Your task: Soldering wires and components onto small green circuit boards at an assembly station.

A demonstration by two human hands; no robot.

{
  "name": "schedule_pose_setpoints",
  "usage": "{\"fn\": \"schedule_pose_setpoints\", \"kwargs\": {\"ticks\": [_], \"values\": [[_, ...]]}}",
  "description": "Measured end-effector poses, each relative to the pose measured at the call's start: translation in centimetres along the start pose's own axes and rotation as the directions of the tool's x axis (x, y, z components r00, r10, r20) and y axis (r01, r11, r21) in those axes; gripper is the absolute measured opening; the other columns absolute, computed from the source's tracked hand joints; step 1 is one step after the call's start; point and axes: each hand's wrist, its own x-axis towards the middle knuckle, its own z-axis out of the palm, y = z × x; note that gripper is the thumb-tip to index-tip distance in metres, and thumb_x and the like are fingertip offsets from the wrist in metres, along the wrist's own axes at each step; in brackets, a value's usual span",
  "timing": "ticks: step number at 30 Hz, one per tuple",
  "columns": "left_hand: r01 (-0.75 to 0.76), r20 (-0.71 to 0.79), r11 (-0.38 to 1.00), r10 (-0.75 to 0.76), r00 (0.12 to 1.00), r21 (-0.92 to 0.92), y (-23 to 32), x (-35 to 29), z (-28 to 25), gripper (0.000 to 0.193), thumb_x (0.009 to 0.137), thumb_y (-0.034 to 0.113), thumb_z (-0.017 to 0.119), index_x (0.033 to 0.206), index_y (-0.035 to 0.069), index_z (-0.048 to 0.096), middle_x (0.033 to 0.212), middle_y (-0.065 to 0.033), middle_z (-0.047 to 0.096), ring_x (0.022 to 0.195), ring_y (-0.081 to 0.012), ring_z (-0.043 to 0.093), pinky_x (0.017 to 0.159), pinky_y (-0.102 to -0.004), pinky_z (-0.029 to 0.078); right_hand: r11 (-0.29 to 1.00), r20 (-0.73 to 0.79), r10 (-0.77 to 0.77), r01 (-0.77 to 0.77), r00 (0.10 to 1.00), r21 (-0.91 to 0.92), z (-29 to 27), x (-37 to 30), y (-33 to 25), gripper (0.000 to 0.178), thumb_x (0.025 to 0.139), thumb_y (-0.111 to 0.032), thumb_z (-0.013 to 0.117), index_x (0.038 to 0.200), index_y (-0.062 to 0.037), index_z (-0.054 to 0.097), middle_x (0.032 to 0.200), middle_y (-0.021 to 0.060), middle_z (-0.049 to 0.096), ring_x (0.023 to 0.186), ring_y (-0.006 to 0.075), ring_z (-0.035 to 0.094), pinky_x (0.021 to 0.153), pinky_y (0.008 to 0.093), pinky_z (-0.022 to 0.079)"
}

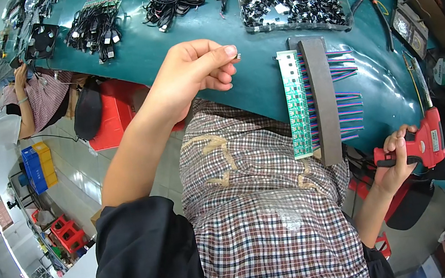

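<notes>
while my l hand pinches a tiny part btwn thumb & index, w/ thin metal pins poking past the fingertips, my r hand is wrapped round a red pistol-shaped tool; can't tell if a finger is pressing its trigger. the part is up in the air against the green table, left of the circuit board strip & not touching it. a dark grey bar lies lengthwise beside the strip's row of parts, w/ coloured wires sticking out on its r side.

main risk imo: the pinch is v small, just the tips, so a slip or a twist could drop the part into my lap, onto the floor or among the black pieces in the clear box, where it'd be hard to find. squeezing too hard could bend the pins. the bar's near end is close to the table edge, so a forearm bump could prob shift bar, strip & wires together. the tool's front end is out by the r side, near some clutter; if it's hot (can't tell), a careless swing could mark the wires.
</notes>
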Motion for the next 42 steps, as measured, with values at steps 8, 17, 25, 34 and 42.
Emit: {"fn": "schedule_pose_setpoints", "kwargs": {"ticks": [8,17,25,34,42], "values": [[-0.094,0.017,0.994,0.093,0.995,0.050,0.0,-0.5,2.0,0.020,0.093,0.023,0.068,0.089,0.003,0.067,0.074,-0.0013,0.065,0.062,-0.0064,0.060,0.061,-0.0216,0.054,0.999,0.009,-0.018,0.018,1.000,-0.044,2.9,-0.6,-2.4,0.041,0.086,0.005,0.063,0.122,0.0008,0.043,0.099,0.0101,0.050,0.068,0.0128,0.052,0.060,0.0249,0.044],[-0.439,0.320,0.898,0.413,0.853,0.013,-2.1,-4.6,11.0,0.020,0.088,0.020,0.071,0.083,0.001,0.067,0.076,-0.0086,0.066,0.067,-0.0162,0.064,0.060,-0.0297,0.050,0.969,0.174,0.077,-0.032,0.982,-0.244,8.7,-4.6,-5.2,0.066,0.075,0.015,0.070,0.130,-0.0034,0.039,0.112,0.0068,0.047,0.090,0.0171,0.061,0.078,0.0287,0.051],[-0.686,0.251,0.693,0.639,0.727,0.224,-3.6,-5.4,11.4,0.013,0.088,0.017,0.070,0.086,0.004,0.067,0.079,-0.0082,0.065,0.068,-0.0233,0.064,0.058,-0.0334,0.049,0.961,0.154,0.062,-0.017,0.986,-0.277,10.0,-5.2,-4.0,0.065,0.077,0.022,0.061,0.133,-0.0007,0.037,0.114,0.0088,0.045,0.090,0.0161,0.059,0.080,0.0306,0.051],[-0.774,0.225,0.559,0.747,0.626,0.296,-3.8,-5.4,11.2,0.015,0.085,0.016,0.072,0.084,0.003,0.064,0.076,-0.0075,0.061,0.067,-0.0239,0.062,0.058,-0.0358,0.048,0.967,0.151,0.065,-0.025,0.986,-0.252,10.6,-5.2,-3.9,0.066,0.076,0.026,0.058,0.133,-0.0002,0.037,0.112,0.0096,0.047,0.088,0.0160,0.060,0.079,0.0283,0.051],[-0.898,0.275,0.372,0.861,0.428,0.234,-4.9,-5.4,11.8,0.018,0.080,0.010,0.075,0.096,0.003,0.068,0.085,-0.0073,0.066,0.073,-0.0227,0.067,0.059,-0.0313,0.054,0.963,0.049,0.131,-0.115,0.990,-0.243,10.4,-5.8,-5.2,0.065,0.074,0.024,0.059,0.131,-0.0001,0.039,0.109,0.0094,0.049,0.083,0.0154,0.060,0.075,0.0264,0.050]]}}
